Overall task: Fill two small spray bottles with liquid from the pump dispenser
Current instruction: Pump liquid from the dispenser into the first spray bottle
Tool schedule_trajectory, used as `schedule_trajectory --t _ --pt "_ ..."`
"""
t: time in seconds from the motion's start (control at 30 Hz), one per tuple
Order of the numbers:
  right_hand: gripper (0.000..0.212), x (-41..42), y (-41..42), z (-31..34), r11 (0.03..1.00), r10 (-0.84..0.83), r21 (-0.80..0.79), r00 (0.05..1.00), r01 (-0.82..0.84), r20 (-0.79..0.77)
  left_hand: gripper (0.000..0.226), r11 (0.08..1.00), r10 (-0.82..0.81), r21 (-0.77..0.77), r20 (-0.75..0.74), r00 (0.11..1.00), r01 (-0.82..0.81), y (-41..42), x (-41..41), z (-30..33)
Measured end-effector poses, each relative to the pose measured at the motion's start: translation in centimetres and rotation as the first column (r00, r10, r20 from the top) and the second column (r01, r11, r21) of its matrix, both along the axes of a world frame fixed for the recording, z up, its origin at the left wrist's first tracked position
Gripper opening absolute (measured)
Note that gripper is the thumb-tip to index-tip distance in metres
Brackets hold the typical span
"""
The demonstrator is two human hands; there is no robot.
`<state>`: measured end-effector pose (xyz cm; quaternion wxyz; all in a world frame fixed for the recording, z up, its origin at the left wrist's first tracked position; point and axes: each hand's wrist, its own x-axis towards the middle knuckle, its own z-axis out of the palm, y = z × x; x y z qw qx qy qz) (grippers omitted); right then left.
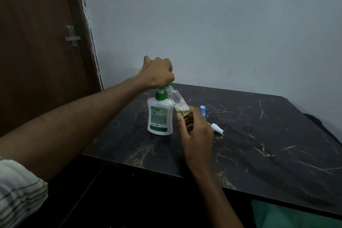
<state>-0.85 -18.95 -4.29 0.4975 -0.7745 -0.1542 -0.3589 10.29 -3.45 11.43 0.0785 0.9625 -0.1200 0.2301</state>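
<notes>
A: Starting at the left, what is the left hand (pixel 157 72) doing?

B: It sits fisted on the green pump head of the pump dispenser (pixel 160 116), pressing down. The dispenser stands upright on the desk (pixel 259 144).

A: And just beside it?

B: A clear spray bottle (pixel 178 102), tilted, its open neck up against the nozzle. A little yellowish liquid sits in its lower end. The right hand (pixel 196 126) has its grip around the bottle's base, fingers curled on it.

A: Further right?

B: A blue spray cap (pixel 203 110) stands behind the hand, and a white spray top (pixel 216 128) lies on the desk near the knuckles. I cannot make out a second bottle.

A: What could spoil this?

B: I'd judge the neck is narrow; if it slips off the nozzle during a press, liquid runs down the dispenser. A hard push could also tip things.
</notes>
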Motion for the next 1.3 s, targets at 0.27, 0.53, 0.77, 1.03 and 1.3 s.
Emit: schedule_trajectory --t 0.27,0.53,0.77,1.03,1.3 --pt "0.010 -0.16 -0.08 0.06 1.000 0.010 0.009 1.000 -0.010 0.011 0.019 1.000 0.024 -0.013 0.003 1.000 -0.024 0.00 0.05 -0.13" --pt "0.010 -0.27 -0.22 0.08 0.999 0.032 0.017 0.999 -0.032 0.013 0.024 1.000 0.018 -0.020 0.018 1.000 -0.017 0.04 -0.11 0.15" --pt "0.017 -0.10 -0.21 -0.01 1.000 0.023 0.000 1.000 -0.023 0.002 0.022 1.000 0.018 -0.005 0.022 1.000 -0.018 -0.03 -0.38 0.01" --pt "0.015 0.00 -0.05 -0.01 1.000 0.022 0.007 1.000 -0.022 -0.007 0.021 1.000 -0.007 0.009 0.000 1.000 0.007 -0.05 -0.27 -0.04" --pt "0.009 -0.18 -0.01 0.14 1.000 0.010 0.003 1.000 -0.011 0.007 0.017 1.000 0.001 -0.012 0.003 1.000 -0.001 0.15 0.20 -0.32"
